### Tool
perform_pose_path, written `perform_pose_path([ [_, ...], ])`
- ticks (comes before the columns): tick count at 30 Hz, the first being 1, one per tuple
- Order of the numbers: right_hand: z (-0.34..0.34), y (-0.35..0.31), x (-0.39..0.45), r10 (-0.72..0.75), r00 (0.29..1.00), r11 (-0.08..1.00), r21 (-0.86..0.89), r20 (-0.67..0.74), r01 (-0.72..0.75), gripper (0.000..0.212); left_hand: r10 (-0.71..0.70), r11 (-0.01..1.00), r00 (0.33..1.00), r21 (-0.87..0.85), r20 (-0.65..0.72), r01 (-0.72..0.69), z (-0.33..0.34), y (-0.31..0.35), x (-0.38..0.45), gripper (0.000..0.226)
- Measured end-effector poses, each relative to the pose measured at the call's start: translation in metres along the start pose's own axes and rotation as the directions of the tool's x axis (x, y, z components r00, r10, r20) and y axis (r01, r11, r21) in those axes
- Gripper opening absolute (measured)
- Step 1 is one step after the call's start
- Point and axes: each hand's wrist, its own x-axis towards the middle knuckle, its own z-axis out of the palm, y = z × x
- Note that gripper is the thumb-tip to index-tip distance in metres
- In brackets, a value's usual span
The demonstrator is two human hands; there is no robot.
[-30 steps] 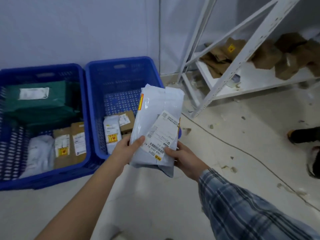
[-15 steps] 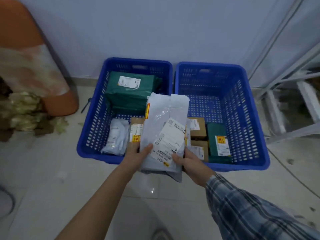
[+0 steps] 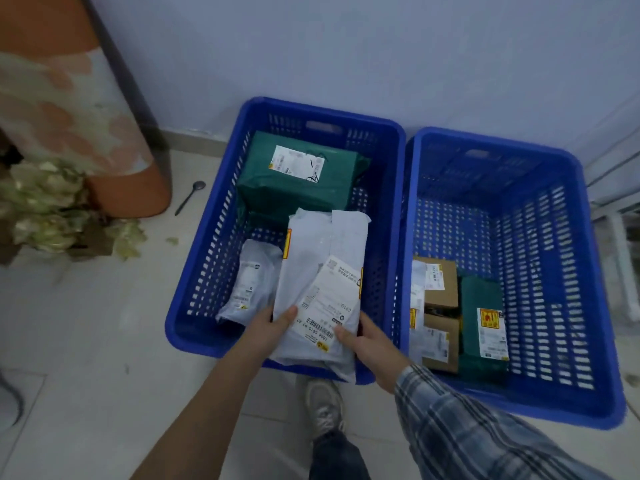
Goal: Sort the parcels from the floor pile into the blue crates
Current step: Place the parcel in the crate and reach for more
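You are standing over two blue crates set side by side on a pale tiled floor (image 3: 86, 358), against a light wall.

Both of your hands hold one grey parcel (image 3: 320, 271) by its near end, over the left crate (image 3: 214, 237). Your left hand (image 3: 266, 329) grips the parcel's left edge, thumb curled on top across the plastic. Your right hand (image 3: 372, 344) grips the right edge, thumb pressed onto the corner of the white shipping label (image 3: 329, 299); that arm wears a plaid sleeve (image 3: 467, 434). The parcel tilts away from you, its far end reaching toward the middle of the crate and its near end overhanging the crate's front rim.

Inside the left crate, a large green parcel (image 3: 298, 181) lies at the far end with a white label on top. A small grey bag (image 3: 249, 282) lies at the near left, just beside the parcel you hold.

The right crate (image 3: 554, 258) holds its things at the near left: two brown boxes (image 3: 440, 306) one behind the other, and a small green parcel (image 3: 483, 327) just to their right.

Your shoe (image 3: 323, 407) is on the floor below the parcel. At the far left stand an orange pot (image 3: 114, 168), dried leaves (image 3: 52, 216) and a dark spoon (image 3: 189, 197) lying on the floor.
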Motion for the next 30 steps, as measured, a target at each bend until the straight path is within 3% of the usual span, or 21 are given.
perform_pose_path([
  [12, 0.036, -0.012, 0.070, 0.103, 0.994, 0.994, -0.018, -0.039, -0.104, 0.052, -0.104, 0.994, 0.994, 0.045, 0.037, 0.102, -0.043, 0.004, 0.073, 0.045],
  [18, 0.040, -0.003, 0.094, 0.123, 0.979, 0.992, -0.004, -0.161, -0.126, 0.045, -0.148, 0.982, 0.988, 0.124, 0.053, 0.141, -0.036, 0.001, 0.109, 0.043],
  [22, 0.029, 0.013, 0.120, 0.124, 0.949, 0.991, -0.006, -0.288, -0.131, 0.043, -0.177, 0.980, 0.973, 0.114, 0.150, 0.160, -0.017, -0.016, 0.147, 0.045],
  [30, -0.018, 0.055, 0.147, 0.242, 0.846, 0.891, -0.236, -0.476, -0.388, 0.027, -0.236, 0.965, 0.960, 0.151, 0.152, 0.213, 0.051, -0.067, 0.188, 0.049],
])
